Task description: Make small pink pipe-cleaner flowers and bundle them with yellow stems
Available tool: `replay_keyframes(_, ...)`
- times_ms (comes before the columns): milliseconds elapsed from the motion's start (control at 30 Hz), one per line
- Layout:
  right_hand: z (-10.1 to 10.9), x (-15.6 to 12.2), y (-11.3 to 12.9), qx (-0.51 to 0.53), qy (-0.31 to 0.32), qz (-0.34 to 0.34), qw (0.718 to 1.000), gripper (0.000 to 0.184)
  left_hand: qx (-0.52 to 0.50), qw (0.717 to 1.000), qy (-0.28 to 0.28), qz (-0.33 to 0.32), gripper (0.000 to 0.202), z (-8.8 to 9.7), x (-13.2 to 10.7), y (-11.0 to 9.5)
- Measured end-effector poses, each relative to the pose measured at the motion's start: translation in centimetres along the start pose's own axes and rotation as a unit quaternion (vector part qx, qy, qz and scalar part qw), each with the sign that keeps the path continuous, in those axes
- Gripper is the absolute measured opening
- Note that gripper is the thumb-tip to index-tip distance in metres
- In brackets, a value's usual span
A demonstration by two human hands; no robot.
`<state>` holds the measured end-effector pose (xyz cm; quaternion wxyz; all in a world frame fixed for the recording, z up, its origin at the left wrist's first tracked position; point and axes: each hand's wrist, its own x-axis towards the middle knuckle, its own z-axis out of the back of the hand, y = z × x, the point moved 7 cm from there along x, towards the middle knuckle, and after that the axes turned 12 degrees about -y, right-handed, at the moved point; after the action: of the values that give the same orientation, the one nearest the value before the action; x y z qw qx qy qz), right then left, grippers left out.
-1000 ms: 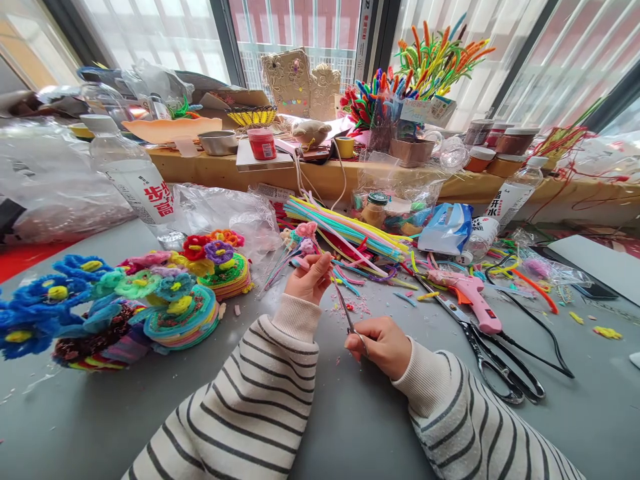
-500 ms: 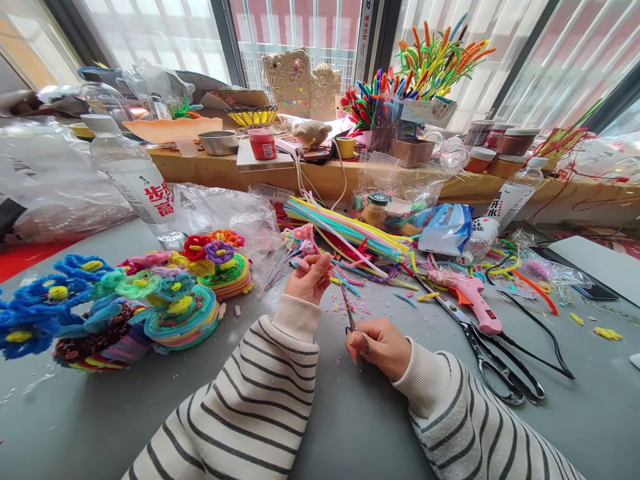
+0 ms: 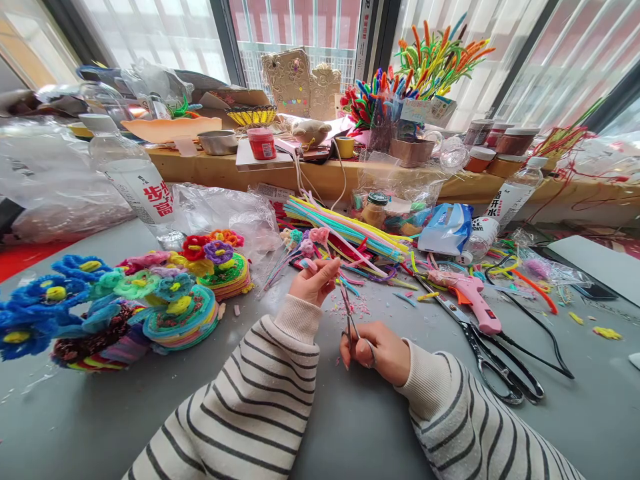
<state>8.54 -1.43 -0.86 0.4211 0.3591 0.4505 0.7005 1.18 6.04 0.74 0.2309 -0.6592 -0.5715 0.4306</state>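
1. Pink fuzzy piece (image 3: 319,235): at left fingertips, above table (image 3: 360,427); exact grip point partly hidden.
2. Left hand (image 3: 311,285): thumb and fingers pinching it.
3. Small scissors (image 3: 346,303): just below left fingertips, tips pointing up at them, handles parted.
4. Right hand (image 3: 385,350): fingers curled through scissor handles.
5. Pink scraps (image 3: 357,308) just beyond scissors.
6. Pipe cleaners (image 3: 350,227) heaped behind.
7. Right: pink glue gun (image 3: 480,303), large scissors (image 3: 475,333).
8. Left: fuzzy flowers (image 3: 55,291).

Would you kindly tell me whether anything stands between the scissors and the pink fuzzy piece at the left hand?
Yes: in this view, the left hand lies between the scissors, held by the right hand, and the visible pink fuzzy piece.
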Motion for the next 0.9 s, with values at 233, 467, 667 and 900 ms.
replay_keyframes(233,0.0,0.0,0.1,-0.004,0.001,0.015,1.0,0.068,0.017,1.0,0.008,-0.01,0.023,-0.2,0.0,0.2)
replay_keyframes(467,0.8,0.1,-0.5,-0.028,-0.059,-0.014,0.998,0.061,-0.001,0.999,-0.018,-0.027,0.024,0.3,0.5,-0.2)
replay_keyframes(667,1.3,0.2,-0.7,-0.037,-0.096,-0.04,0.994,0.058,-0.011,0.998,-0.041,-0.042,0.024,0.9,0.8,-0.5)
replay_keyframes(900,1.7,0.3,-1.0,-0.026,-0.127,-0.061,0.99,0.058,-0.021,0.997,-0.039,-0.058,0.022,0.9,0.8,-0.8)
